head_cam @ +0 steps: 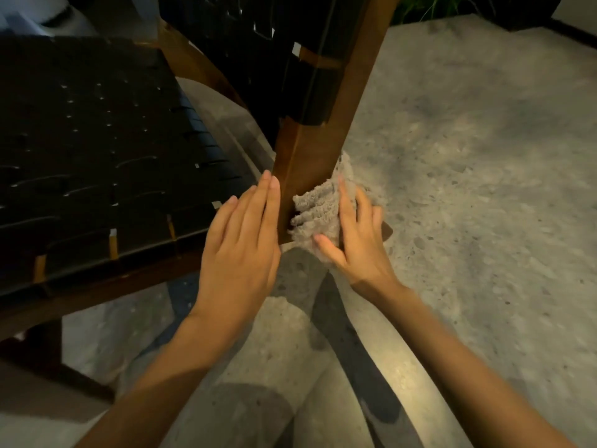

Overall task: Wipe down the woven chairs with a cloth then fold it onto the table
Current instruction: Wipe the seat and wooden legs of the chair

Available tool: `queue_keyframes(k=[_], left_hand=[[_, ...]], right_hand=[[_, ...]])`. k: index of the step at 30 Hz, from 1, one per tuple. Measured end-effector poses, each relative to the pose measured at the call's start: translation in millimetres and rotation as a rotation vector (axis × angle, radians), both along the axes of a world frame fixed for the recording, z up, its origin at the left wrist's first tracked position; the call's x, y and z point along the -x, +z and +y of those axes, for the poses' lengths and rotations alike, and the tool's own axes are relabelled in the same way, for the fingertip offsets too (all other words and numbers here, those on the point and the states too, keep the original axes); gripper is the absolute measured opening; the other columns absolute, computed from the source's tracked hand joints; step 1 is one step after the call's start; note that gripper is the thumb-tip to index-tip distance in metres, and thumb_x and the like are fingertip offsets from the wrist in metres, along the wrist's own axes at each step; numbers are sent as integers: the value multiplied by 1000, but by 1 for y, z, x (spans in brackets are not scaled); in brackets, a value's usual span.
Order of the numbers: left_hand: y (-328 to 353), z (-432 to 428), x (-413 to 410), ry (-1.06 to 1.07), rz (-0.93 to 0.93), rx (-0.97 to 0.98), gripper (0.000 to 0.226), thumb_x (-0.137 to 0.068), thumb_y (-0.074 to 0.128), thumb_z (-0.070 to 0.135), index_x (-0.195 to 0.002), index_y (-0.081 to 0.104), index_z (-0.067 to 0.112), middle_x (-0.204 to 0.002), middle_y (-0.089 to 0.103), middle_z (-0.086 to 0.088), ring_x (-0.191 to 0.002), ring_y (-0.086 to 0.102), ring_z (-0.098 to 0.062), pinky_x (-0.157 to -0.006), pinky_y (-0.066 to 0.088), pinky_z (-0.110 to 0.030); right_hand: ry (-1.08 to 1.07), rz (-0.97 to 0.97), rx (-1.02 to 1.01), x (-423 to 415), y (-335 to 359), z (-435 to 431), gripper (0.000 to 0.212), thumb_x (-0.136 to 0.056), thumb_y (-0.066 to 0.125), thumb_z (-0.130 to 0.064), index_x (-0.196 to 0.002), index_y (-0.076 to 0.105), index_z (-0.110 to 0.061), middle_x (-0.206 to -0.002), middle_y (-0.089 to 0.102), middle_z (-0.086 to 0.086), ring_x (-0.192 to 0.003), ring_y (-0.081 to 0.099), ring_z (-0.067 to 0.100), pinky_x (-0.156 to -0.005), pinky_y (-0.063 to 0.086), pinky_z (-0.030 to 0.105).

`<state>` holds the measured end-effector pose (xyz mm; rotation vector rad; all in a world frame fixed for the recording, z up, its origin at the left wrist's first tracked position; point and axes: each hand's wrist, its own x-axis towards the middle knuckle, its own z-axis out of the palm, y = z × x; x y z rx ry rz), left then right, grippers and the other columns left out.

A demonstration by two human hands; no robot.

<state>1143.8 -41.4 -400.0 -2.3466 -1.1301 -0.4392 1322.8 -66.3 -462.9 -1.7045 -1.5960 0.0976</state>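
A woven chair with black straps and a brown wooden frame fills the left and top; its seat [97, 150] is at the left and its back [258, 46] rises at top centre. A slanted wooden leg [310, 163] runs down the middle. My right hand [352, 234] presses a bunched grey terry cloth [318, 206] against the lower right side of that leg, fingers straight over the cloth. My left hand [245, 234] lies flat with straight fingers against the left side of the same leg, beside the seat's corner.
Speckled grey concrete floor [468, 176] spreads to the right and below. The chair's front leg [42, 347] stands at lower left. Green plant leaves [429, 8] show at the top edge. No table is in view.
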Motion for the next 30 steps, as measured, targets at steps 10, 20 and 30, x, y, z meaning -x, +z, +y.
queue_keyframes(k=[10,20,30], left_hand=[[-19,5,-5,18,-106,-145,63,-92,49,27,-145,27,0,-137,49,-16,-127,35,-24,-107,21,-39],[-24,9,-7,30,-119,-210,66,-91,49,29,-146,25,1,-135,38,-13,-125,33,-25,-106,20,-39],[-28,12,-7,34,-108,-267,65,-91,50,32,-145,29,2,-136,40,-11,-123,34,-23,-104,24,-38]], right_hand=[[-17,-11,4,-34,-37,27,97,-71,76,-49,-144,30,-6,-136,44,24,-125,41,37,-108,27,44],[-115,19,190,-48,-50,21,91,-80,60,-63,-150,12,-30,-139,31,21,-122,32,38,-105,28,51],[-100,118,222,-69,-75,27,98,-70,70,-59,-148,24,-23,-140,31,21,-126,30,39,-106,25,50]])
